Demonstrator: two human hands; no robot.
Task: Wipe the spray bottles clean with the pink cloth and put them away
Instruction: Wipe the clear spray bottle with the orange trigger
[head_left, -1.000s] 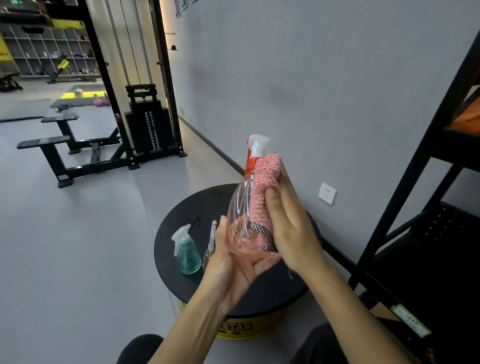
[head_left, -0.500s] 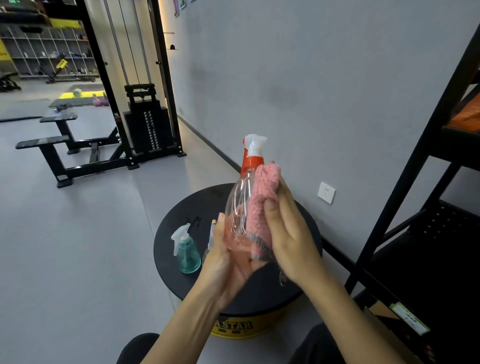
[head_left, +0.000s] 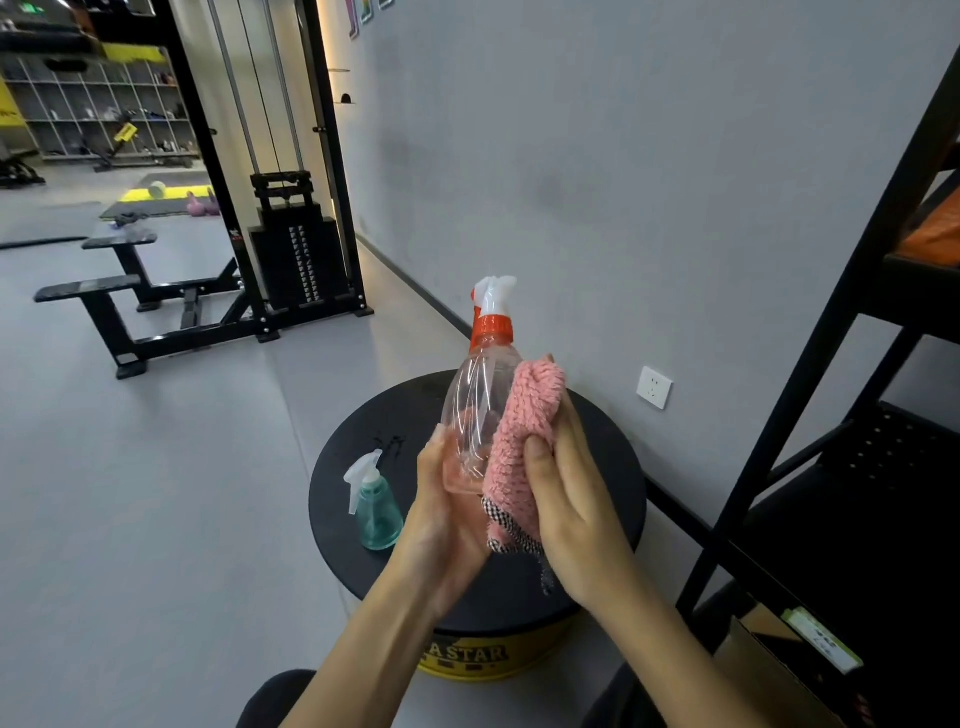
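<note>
The left hand (head_left: 447, 519) grips the clear spray bottle (head_left: 475, 400) by its base, upright above the round counter (head_left: 613, 467). The right hand (head_left: 571, 499) clutches the pink cloth (head_left: 524, 431) against its side. A teal spray bottle (head_left: 378, 512) stands on the counter.

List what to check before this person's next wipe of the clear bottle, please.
1. Left hand grips clear bottle at its base: ok.
2. Right hand presses pink cloth on the bottle's side: ok.
3. Bottle held roughly upright: ok.
4. Bottle clean all round: cannot tell.
5. Teal bottle stands apart on round table: ok.
6. Bottles put away: not ok.
</note>
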